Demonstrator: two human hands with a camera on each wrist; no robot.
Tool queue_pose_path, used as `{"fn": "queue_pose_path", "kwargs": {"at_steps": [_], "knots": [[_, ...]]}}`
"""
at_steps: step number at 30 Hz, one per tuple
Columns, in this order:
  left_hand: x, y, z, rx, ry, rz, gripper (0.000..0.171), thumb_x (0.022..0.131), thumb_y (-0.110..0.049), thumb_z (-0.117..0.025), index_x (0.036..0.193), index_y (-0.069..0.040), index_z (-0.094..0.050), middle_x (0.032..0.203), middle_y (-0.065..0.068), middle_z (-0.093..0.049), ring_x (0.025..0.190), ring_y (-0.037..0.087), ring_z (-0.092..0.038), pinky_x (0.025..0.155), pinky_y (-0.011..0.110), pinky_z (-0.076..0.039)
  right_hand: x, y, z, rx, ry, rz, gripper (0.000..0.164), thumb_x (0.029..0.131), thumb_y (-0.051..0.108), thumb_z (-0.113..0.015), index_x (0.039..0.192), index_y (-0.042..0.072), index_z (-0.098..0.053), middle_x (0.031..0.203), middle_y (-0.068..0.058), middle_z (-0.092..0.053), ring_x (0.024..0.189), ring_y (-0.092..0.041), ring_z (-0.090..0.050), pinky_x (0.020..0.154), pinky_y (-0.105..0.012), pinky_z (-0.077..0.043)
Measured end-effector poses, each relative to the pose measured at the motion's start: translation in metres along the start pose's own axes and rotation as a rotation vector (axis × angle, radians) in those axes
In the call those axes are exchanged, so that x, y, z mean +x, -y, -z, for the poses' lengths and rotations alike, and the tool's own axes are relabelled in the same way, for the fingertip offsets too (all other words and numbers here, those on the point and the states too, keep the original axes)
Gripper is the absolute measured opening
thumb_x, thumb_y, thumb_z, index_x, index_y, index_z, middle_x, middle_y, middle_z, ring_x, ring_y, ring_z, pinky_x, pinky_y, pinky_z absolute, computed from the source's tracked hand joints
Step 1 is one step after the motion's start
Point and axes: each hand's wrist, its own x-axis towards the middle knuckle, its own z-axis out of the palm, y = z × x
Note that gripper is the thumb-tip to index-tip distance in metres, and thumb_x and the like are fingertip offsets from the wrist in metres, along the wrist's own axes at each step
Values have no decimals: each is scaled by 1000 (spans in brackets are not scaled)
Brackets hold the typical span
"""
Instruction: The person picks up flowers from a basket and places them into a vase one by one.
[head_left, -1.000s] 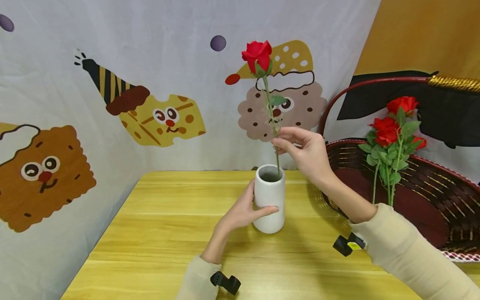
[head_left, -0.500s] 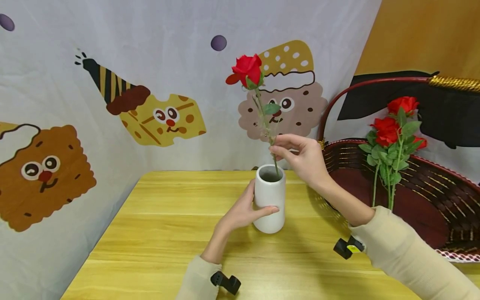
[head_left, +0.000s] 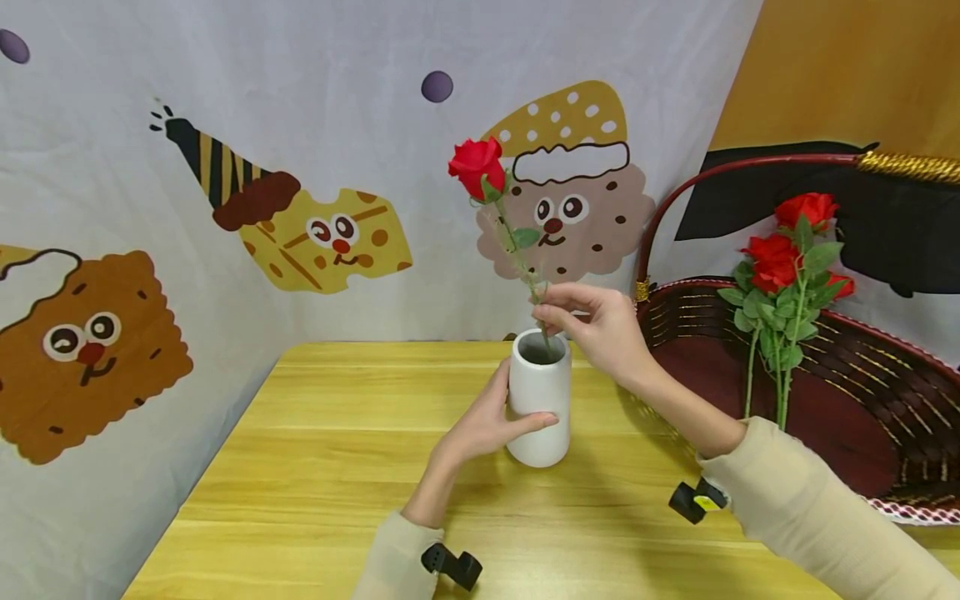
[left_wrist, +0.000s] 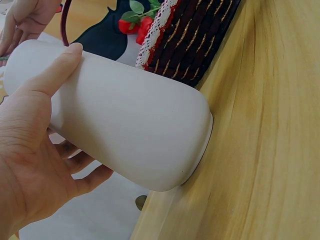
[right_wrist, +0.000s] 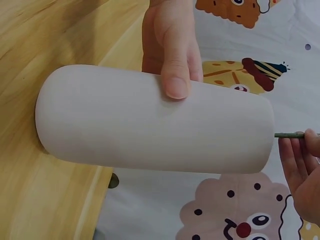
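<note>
A white vase [head_left: 542, 400] stands upright on the wooden table. My left hand [head_left: 487, 421] holds it from the left, the thumb across its front and the other fingers behind, as the left wrist view shows. Above the mouth, my right hand [head_left: 600, 325] pinches the green stem of a red rose [head_left: 478, 169] between thumb and fingertips. The rose leans to the left, and its lower stem end is inside the vase, hidden by the wall. In the right wrist view a short piece of stem [right_wrist: 289, 135] shows between the vase rim and the fingers.
To the right stands a dark woven basket [head_left: 847, 408] with a red hoop handle [head_left: 720, 169]. Several red roses [head_left: 772, 262] with green leaves lean in it. A cloth [head_left: 360, 100] with cartoon prints hangs behind the wooden table [head_left: 315, 467].
My right hand has moved down and slightly left with the rose. The bloom has sunk and tilted to the left, and the stem sits deeper in the vase. My left hand and the vase have stayed put.
</note>
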Motion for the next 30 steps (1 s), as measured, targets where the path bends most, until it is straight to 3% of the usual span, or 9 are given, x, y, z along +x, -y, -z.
{"fn": "queue_pose_path", "kwargs": {"at_steps": [7,14,30], "knots": [[0,0,0,2,-3,-6,89,92,-31,-77,157,-39,-18,143,-8,-45,126,14,-51,106,44,-42,-2,-3,-2,-19,17,5,8,94,5,-71,100,1,-75,83,-6,-74,70,-18,-69,72,-25,-59],[0,1,0,11,-2,11,90,91,-33,-77,157,-41,-17,143,-9,-45,126,13,-51,105,44,-43,-4,-6,-4,-11,50,24,6,92,2,-72,98,1,-75,89,-7,-74,72,-18,-70,69,-28,-59],[0,1,0,13,0,-17,89,92,-30,-77,157,-38,-17,143,-8,-45,124,14,-52,103,42,-44,-7,-13,-8,-21,158,98,7,90,-1,-74,96,1,-75,89,-6,-74,73,-16,-71,67,-26,-59]]}}
